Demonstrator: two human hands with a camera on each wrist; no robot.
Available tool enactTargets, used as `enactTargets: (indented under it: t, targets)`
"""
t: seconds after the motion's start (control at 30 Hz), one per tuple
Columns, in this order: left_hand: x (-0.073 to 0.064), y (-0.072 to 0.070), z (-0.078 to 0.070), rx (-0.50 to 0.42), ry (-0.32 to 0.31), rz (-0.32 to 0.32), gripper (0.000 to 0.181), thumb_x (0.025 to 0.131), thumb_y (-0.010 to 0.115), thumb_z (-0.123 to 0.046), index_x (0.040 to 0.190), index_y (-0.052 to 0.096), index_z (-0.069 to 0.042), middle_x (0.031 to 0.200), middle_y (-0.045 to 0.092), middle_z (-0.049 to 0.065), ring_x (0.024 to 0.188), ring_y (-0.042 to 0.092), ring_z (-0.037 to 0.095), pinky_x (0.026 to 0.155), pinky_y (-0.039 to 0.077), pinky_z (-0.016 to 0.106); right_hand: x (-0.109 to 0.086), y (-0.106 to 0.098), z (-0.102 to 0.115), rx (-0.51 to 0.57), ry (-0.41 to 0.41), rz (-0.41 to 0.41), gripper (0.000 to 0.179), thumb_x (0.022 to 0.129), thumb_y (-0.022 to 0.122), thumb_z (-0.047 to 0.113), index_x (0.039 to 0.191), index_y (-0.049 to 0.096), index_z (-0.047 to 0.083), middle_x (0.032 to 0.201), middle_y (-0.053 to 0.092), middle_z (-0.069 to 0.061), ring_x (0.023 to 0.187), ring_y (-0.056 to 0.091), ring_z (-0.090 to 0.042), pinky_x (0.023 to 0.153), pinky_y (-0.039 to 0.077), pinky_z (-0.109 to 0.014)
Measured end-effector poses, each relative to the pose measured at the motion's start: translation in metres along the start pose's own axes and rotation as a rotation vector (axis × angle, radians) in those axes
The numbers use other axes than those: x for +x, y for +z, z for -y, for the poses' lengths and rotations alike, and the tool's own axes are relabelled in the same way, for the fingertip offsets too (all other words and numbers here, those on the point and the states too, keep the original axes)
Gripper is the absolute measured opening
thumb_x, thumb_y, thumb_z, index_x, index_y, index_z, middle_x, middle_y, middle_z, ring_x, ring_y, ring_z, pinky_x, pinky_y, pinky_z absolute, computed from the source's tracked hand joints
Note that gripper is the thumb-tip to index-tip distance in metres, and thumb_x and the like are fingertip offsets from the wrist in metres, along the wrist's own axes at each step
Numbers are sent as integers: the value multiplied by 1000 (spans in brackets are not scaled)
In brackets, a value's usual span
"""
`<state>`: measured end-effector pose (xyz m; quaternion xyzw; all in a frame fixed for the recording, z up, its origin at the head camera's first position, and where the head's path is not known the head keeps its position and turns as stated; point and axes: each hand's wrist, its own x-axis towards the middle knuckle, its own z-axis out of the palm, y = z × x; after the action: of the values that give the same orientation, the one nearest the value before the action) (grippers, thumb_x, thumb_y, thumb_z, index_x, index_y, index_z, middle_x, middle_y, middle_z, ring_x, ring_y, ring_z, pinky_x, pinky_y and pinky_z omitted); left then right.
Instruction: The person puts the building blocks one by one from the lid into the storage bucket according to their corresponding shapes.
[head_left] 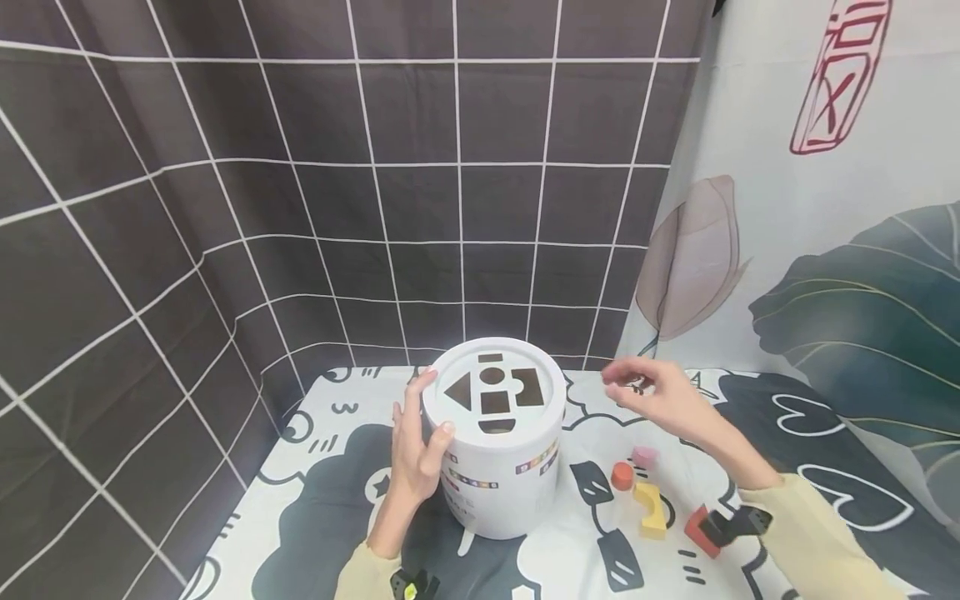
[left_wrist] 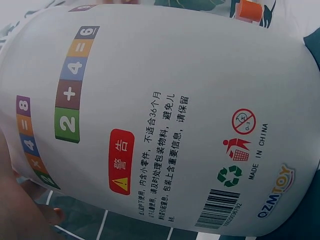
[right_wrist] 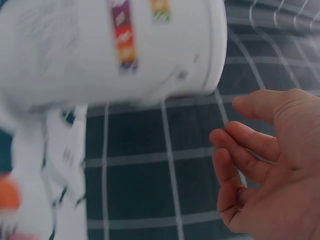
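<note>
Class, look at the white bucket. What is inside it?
Through the shaped holes in the lid of the white bucket, mostly dark interior shows, with no contents distinguishable. The rest is covered, so whether it holds anything cannot be told.

a dark cloth (head_left: 405, 112) with a white grid hangs at the back and left. beside it, a pale curtain (head_left: 750, 117) bears a red seal-like mark (head_left: 840, 79) and a large green leaf (head_left: 877, 308). the patterned tablecloth (head_left: 322, 500) shows white heart outlines (head_left: 806, 414) and dark glasses (head_left: 621, 560).
</note>
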<state>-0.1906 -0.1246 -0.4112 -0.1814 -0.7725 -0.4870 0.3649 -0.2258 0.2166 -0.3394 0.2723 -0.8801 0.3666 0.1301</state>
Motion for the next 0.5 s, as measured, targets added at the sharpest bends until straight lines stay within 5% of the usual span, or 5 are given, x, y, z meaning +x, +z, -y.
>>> enactTargets:
  t: [0.5]
  targets:
    - [0, -1, -1, 14, 13, 0, 67, 79, 47, -30, 140, 46, -2, 145, 51, 19, 138, 38, 43, 108, 4, 75, -64, -9, -66, -136, 240, -19, 22, 84, 78, 9, 105, 72, 4, 96, 72, -4, 89, 64, -25, 73, 46, -40]
